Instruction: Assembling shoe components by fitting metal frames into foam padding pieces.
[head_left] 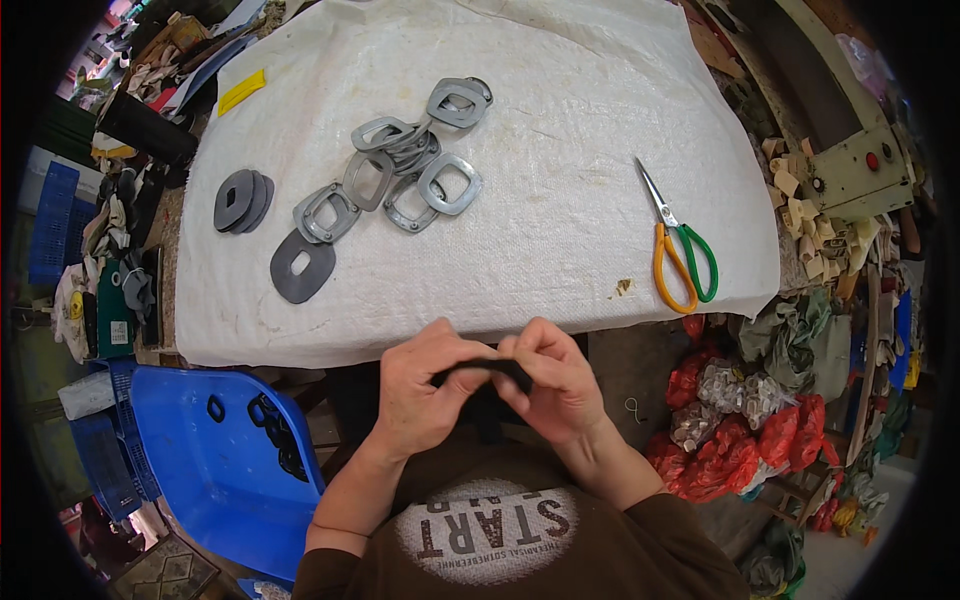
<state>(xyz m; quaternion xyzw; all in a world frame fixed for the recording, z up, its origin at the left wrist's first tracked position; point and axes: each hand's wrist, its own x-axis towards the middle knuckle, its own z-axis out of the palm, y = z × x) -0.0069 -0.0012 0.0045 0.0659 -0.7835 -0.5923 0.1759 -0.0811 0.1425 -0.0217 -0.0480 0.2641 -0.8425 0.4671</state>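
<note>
In front of my body, at the table's near edge, both hands pinch a thin black curved piece [484,366]. My left hand [425,385] grips one end and my right hand [553,378] the other, so its full shape is hidden. Beyond them, on the white woven sheet [560,150], lies a loose pile of grey metal frames [369,180] with rounded square openings. A dark grey oval pad [303,268] with a slot rests at the pile's near end. Further left sits a small stack of similar pads [238,203].
Scissors [679,250] with orange and green handles lie at the right. A yellow strip [241,92] is at the far left. Below left stands a blue tub [200,440] with black rings [277,435]. Red bags [720,455] and wooden blocks [800,215] crowd the right.
</note>
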